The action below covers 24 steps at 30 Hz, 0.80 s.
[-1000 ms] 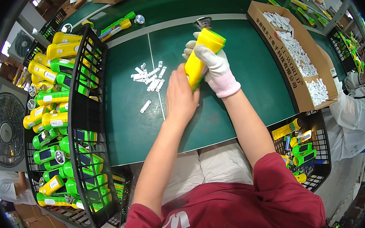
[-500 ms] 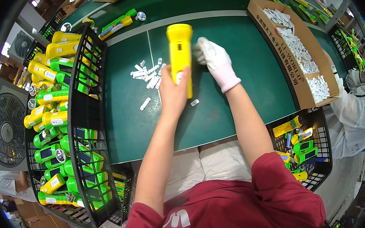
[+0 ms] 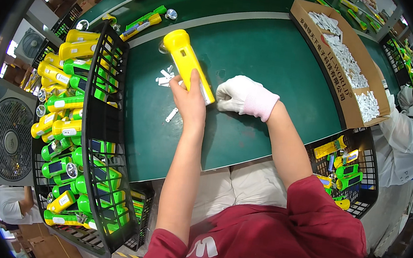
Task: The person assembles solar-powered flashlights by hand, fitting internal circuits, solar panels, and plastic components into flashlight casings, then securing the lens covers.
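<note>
My bare left hand (image 3: 190, 100) is wrapped round the body of a yellow flashlight (image 3: 185, 61), held tilted above the green tabletop with its wide head pointing up and to the left. To the right of its lower end, my right hand (image 3: 239, 95), in a white glove, rests low over the table with fingers curled in. What its fingertips hold, if anything, is hidden. Partly behind the flashlight lies a small heap of white plastic pieces (image 3: 163, 80). One loose white piece (image 3: 172, 115) lies nearer, left of my left wrist.
A black crate (image 3: 100, 124) on the left is piled with yellow and green flashlights. At the right stands a cardboard box (image 3: 316, 55) of small white pieces; below it is another black crate (image 3: 358, 191) with flashlight parts. A person in white (image 3: 402, 136) is at far right.
The flashlight has tilted, its head swinging left. My gloved right hand has come down toward me, its fingers curling where a loose white piece lay; that piece no longer shows.
</note>
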Motion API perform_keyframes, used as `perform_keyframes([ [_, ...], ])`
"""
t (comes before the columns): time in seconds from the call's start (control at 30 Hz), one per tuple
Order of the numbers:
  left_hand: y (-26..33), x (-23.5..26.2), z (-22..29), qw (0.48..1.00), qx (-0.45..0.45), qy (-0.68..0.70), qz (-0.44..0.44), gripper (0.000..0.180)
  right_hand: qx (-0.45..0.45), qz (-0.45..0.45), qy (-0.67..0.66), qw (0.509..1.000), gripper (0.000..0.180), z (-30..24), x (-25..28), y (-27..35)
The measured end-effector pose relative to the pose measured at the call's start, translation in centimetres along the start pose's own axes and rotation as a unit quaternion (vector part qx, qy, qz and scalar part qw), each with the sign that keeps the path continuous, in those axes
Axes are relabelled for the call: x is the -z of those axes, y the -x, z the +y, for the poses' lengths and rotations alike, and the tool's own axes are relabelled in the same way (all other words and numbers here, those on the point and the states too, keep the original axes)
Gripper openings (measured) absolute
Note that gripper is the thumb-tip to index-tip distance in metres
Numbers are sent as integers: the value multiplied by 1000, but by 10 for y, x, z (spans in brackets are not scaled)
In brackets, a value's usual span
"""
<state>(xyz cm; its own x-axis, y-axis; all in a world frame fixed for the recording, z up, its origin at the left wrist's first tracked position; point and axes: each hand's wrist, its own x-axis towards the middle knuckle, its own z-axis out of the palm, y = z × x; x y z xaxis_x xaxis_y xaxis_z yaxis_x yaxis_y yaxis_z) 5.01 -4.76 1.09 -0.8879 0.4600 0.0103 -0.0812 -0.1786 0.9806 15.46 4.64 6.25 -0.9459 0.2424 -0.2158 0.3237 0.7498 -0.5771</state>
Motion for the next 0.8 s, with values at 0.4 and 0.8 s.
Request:
perform_keyframes([
  [0.4, 10, -8, -7, 989, -43, -128, -67, 42, 29, 308, -404, 861, 11, 14, 12, -4],
  [0.8, 28, -17, 9, 960, -162, -207, -93, 38, 52, 319, -508, 798, 21, 12, 6, -10],
])
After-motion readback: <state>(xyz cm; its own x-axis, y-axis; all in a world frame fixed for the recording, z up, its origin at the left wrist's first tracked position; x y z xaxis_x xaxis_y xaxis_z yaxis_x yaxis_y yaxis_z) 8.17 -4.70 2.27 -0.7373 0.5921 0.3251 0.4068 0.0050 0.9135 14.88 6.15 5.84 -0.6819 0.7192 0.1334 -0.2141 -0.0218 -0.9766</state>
